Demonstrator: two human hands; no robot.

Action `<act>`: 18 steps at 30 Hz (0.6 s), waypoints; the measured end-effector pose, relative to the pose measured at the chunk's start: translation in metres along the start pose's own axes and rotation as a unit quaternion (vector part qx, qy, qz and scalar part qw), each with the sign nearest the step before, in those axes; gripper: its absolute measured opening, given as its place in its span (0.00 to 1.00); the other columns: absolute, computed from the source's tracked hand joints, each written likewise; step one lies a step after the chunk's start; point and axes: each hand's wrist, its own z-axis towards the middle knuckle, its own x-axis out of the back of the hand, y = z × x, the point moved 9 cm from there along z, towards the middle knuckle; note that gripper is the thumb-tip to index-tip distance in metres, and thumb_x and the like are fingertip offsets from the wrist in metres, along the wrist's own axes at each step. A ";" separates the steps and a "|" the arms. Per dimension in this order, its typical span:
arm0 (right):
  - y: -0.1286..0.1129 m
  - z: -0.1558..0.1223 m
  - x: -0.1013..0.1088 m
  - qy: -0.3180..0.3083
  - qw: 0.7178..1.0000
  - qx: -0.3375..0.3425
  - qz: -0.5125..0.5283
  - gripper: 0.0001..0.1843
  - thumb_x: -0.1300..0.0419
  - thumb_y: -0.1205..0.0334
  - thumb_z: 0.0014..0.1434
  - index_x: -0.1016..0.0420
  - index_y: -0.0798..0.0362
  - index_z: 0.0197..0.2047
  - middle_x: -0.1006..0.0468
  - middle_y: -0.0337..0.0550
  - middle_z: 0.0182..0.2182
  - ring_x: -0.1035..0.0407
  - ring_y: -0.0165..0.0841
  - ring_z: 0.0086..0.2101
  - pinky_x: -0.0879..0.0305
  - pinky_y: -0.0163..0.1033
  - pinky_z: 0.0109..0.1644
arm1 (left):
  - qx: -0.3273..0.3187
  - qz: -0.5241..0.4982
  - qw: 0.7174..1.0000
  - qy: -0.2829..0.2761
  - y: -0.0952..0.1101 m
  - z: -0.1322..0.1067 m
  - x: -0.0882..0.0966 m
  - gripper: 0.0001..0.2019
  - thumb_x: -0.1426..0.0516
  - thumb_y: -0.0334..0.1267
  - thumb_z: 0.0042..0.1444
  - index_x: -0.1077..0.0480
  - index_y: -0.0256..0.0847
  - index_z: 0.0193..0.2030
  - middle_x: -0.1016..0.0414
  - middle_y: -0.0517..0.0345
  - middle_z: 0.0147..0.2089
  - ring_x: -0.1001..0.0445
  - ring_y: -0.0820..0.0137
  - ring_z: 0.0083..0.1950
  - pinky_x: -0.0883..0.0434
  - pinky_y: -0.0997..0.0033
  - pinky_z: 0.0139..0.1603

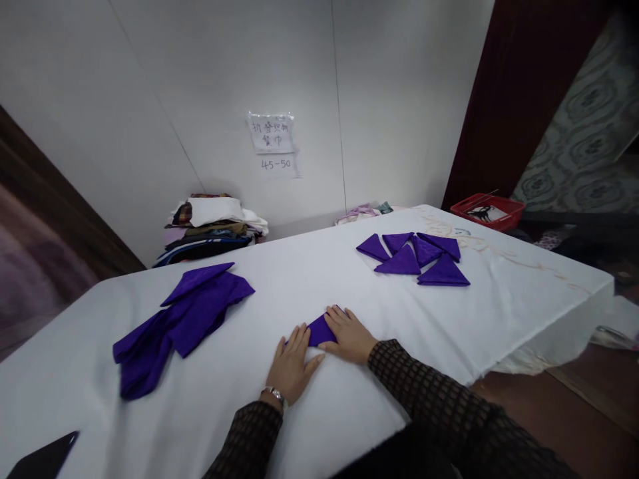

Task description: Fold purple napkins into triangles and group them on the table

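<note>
- My left hand (292, 362) lies flat on the white table (299, 279), fingers straight and a little spread. Its fingertips touch the near left side of the small folded purple napkin (319, 330).
- My right hand (349, 334) is flat as well, fingers stretched out and close together, pressing down on the napkin's right side. Neither hand grips anything.
- The napkin sits at the near middle of the table, between my hands and partly hidden under them.
- To press this fold well, I judge I should hold the corner with the left fingertips and put even weight through the right palm, so the layers do not creep apart.
- The near table edge is just behind my wrists. The right edge drops away well off to the right.
- There is bare cloth beyond the napkin on the far side.
- The pile of loose purple napkins (184, 316) lies well apart on the left, and the cluster of folded triangles (414, 256) lies well apart at far right.
</note>
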 end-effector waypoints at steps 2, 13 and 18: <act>0.000 0.000 0.000 -0.004 1.000 -0.002 0.001 0.43 0.56 0.35 0.59 0.50 0.61 0.66 0.52 0.57 0.65 0.61 0.44 0.64 0.63 0.52 0.64 | 0.011 -0.001 1.000 -0.001 -0.007 -0.004 0.000 0.34 0.58 0.56 0.60 0.50 0.35 0.67 0.52 0.46 0.69 0.54 0.60 0.69 0.52 0.48 0.66; -0.002 -0.001 0.001 -0.014 1.000 -0.007 0.002 0.44 0.57 0.36 0.59 0.50 0.62 0.66 0.53 0.57 0.66 0.62 0.44 0.65 0.64 0.52 0.64 | 0.139 0.020 0.990 0.012 -0.031 -0.009 0.012 0.33 0.57 0.53 0.61 0.48 0.30 0.65 0.49 0.42 0.68 0.53 0.57 0.69 0.53 0.47 0.65; -0.002 -0.001 0.000 -0.009 1.000 0.004 -0.019 0.39 0.53 0.44 0.60 0.51 0.63 0.66 0.52 0.59 0.65 0.60 0.45 0.64 0.63 0.53 0.64 | 0.034 0.028 0.996 0.082 0.019 0.015 0.029 0.34 0.56 0.55 0.59 0.47 0.31 0.65 0.51 0.43 0.68 0.55 0.57 0.69 0.57 0.47 0.66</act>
